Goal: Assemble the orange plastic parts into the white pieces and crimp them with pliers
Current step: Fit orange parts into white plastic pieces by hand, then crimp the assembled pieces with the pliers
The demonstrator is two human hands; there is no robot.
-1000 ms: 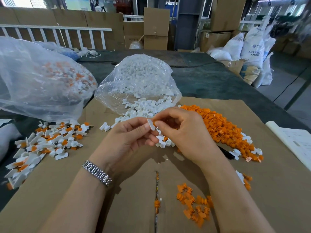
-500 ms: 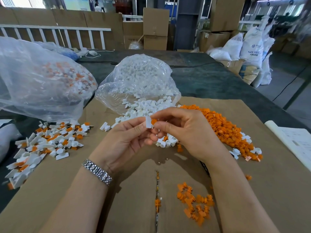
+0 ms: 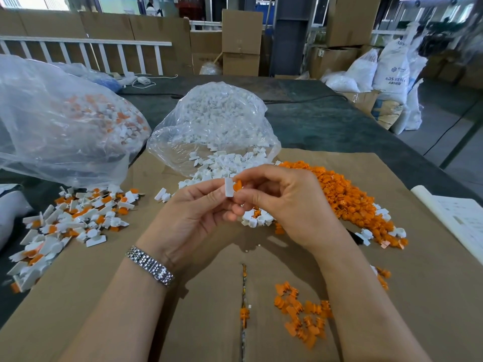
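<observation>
My left hand point(image 3: 190, 218) pinches a small white piece point(image 3: 229, 187) between thumb and fingertips, held upright above the cardboard. My right hand point(image 3: 290, 207) pinches an orange part point(image 3: 237, 185) that touches the white piece's right side. A heap of loose orange parts point(image 3: 347, 202) lies to the right of my hands. Loose white pieces point(image 3: 222, 165) spill from a clear bag point(image 3: 211, 121) behind my hands. A black object point(image 3: 358, 238), possibly the pliers' handle, pokes out beside my right wrist; most of it is hidden.
Joined white-and-orange pieces point(image 3: 65, 220) lie scattered at the left, below a large clear bag point(image 3: 52, 121) holding more. A small cluster of orange parts point(image 3: 300, 312) sits near the front. Brown cardboard point(image 3: 431, 296) covers the table; paper point(image 3: 462, 220) lies at the right edge.
An orange part has come into view between my right fingertips and now sits against the white piece. Both hands have stayed in nearly the same place.
</observation>
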